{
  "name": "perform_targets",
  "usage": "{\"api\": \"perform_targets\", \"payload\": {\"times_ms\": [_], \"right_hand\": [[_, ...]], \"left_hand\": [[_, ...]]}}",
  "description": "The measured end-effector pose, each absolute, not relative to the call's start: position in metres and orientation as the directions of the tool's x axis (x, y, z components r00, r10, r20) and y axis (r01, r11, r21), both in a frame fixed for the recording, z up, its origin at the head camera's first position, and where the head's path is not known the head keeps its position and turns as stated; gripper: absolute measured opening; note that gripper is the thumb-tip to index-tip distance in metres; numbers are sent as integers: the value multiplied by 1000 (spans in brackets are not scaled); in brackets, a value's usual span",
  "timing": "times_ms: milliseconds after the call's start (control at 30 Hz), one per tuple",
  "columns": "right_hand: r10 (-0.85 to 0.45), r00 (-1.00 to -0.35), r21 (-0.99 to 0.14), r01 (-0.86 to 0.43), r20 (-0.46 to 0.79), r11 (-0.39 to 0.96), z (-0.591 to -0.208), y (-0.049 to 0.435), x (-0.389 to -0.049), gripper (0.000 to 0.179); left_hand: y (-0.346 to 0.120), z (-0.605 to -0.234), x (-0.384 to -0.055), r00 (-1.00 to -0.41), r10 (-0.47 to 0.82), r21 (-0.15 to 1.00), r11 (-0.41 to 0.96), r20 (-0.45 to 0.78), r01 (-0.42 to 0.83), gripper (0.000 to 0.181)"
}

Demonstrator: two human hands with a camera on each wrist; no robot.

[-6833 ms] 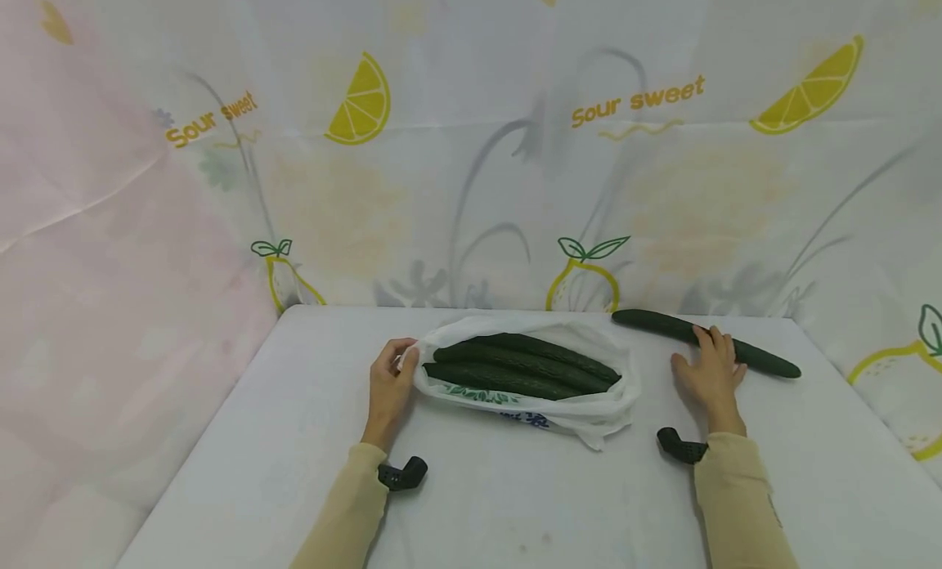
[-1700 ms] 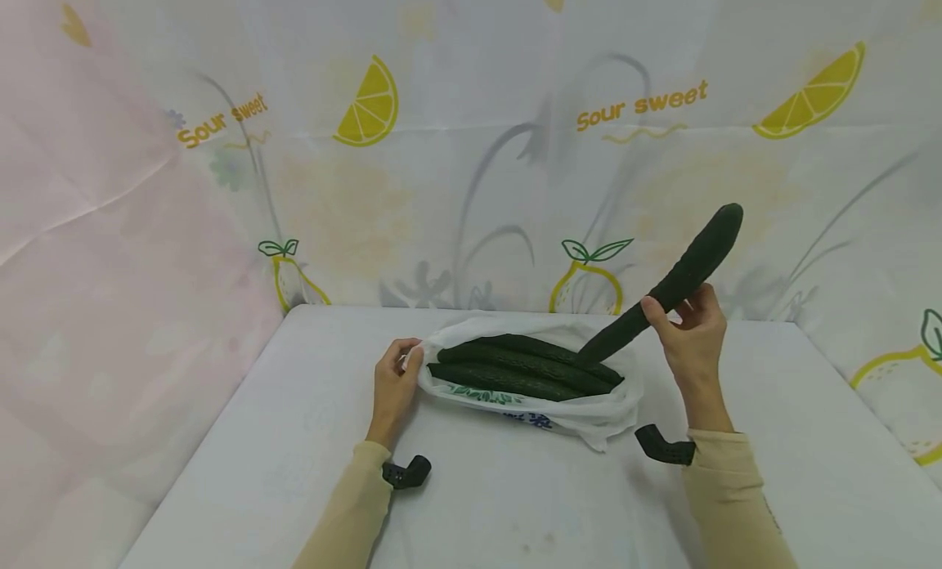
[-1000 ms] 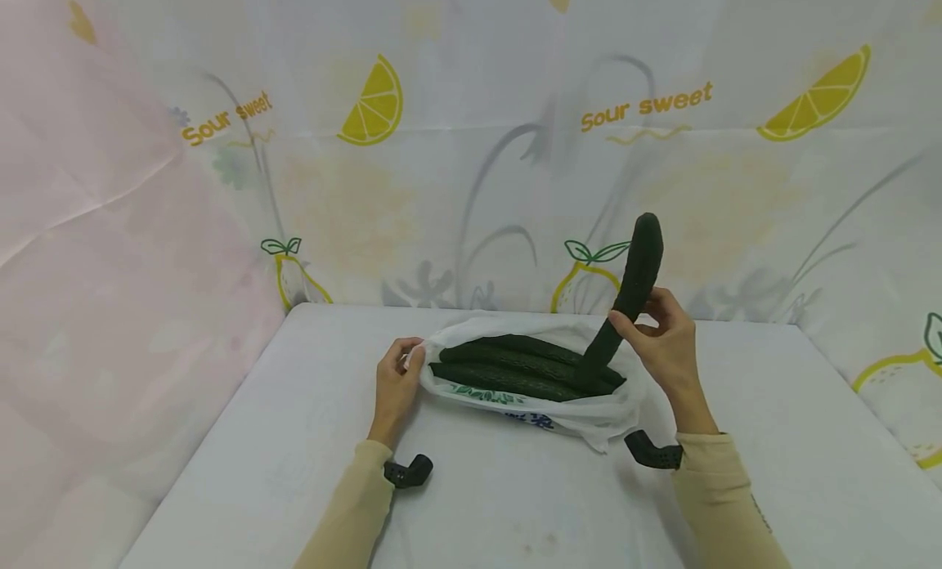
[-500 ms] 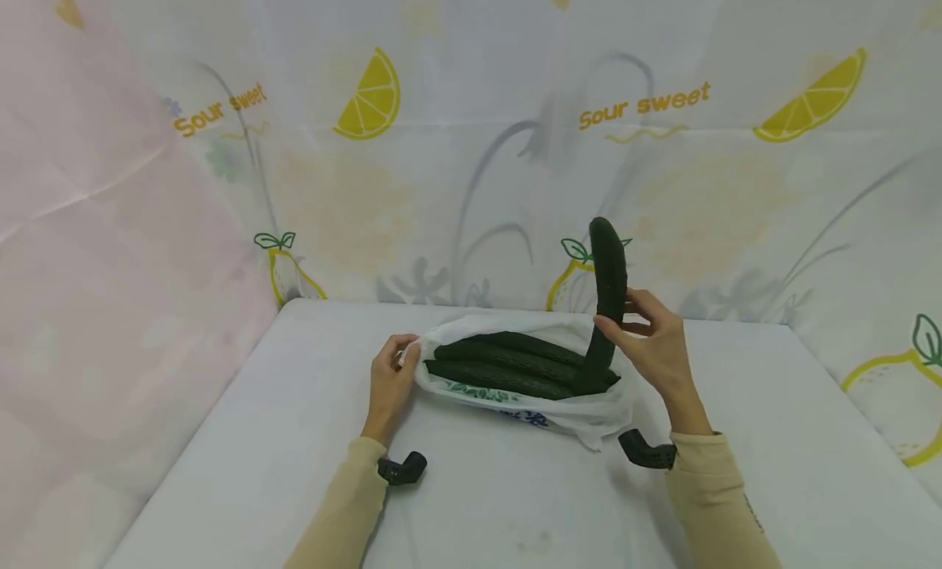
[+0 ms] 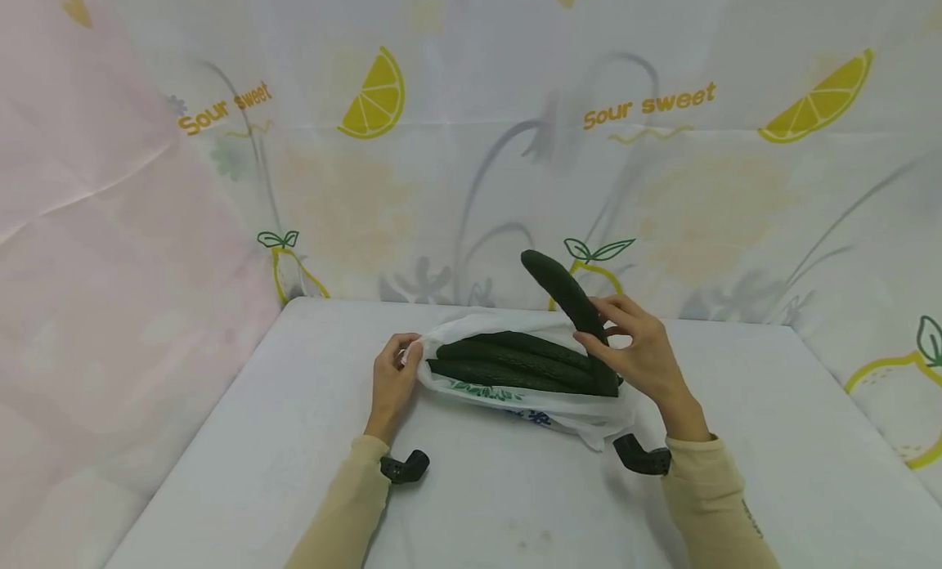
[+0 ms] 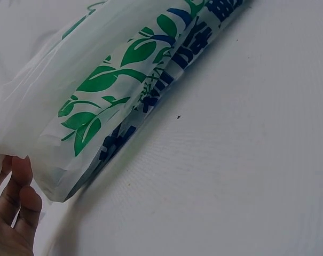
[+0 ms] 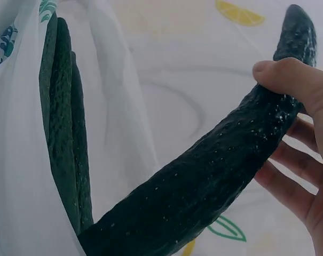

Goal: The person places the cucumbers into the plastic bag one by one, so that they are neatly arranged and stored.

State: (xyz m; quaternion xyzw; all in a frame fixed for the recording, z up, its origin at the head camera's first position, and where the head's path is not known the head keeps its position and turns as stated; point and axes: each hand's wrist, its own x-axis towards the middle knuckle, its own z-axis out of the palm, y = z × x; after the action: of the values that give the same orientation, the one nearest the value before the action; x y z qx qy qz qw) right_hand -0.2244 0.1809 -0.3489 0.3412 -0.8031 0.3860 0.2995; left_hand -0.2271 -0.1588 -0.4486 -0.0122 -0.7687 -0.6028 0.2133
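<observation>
My right hand (image 5: 642, 355) holds a dark green cucumber (image 5: 561, 291) between thumb and fingers. The cucumber is tilted, one end raised up to the left and its lower end inside the mouth of a white plastic bag (image 5: 577, 405). Several other cucumbers (image 5: 508, 365) lie side by side in the bag. At the bag's left end, my left hand (image 5: 392, 385) pinches the rim. The left wrist view shows those fingers (image 6: 29, 210) at the film, beside green leaf print and blue lettering. Up close in the right wrist view, the held cucumber (image 7: 193, 170) looks bumpy.
A white table (image 5: 294, 438) carries the bag near its back edge. Behind it hangs a pale cloth (image 5: 456, 185) printed with lemons and words. Black wrist devices (image 5: 642, 456) sit on both beige sleeves.
The right hand picked up the cucumber from the table's right side and brought it left into the bag. Its raised end has swung from right to left and lower. The left hand stays at the bag.
</observation>
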Motion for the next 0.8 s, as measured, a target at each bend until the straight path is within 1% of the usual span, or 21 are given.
{"api": "perform_targets", "payload": {"times_ms": [133, 233, 300, 400, 567, 800], "right_hand": [[-376, -561, -377, -803, 737, 461, -351, 175, -224, 53], [-411, -546, -331, -808, 730, 487, -351, 169, -222, 55], [-425, -544, -305, -804, 724, 510, -352, 165, -222, 57], [-431, -557, -294, -790, 710, 538, -353, 160, -220, 58], [-439, -562, -288, -786, 702, 547, -358, 153, -219, 53], [-488, -561, -247, -787, 669, 566, -364, 143, -218, 46]], "left_hand": [[-154, -432, -215, -906, -227, 915, 279, 357, 291, 21], [-152, -425, -210, -905, -227, 914, 279, 361, 295, 21], [-152, -424, -209, -904, -233, 915, 278, 358, 291, 20], [-152, -425, -208, -906, -235, 919, 267, 353, 289, 20], [-154, -427, -211, -904, -225, 917, 258, 363, 304, 21], [-156, -426, -213, -909, -231, 925, 244, 348, 292, 22]]}}
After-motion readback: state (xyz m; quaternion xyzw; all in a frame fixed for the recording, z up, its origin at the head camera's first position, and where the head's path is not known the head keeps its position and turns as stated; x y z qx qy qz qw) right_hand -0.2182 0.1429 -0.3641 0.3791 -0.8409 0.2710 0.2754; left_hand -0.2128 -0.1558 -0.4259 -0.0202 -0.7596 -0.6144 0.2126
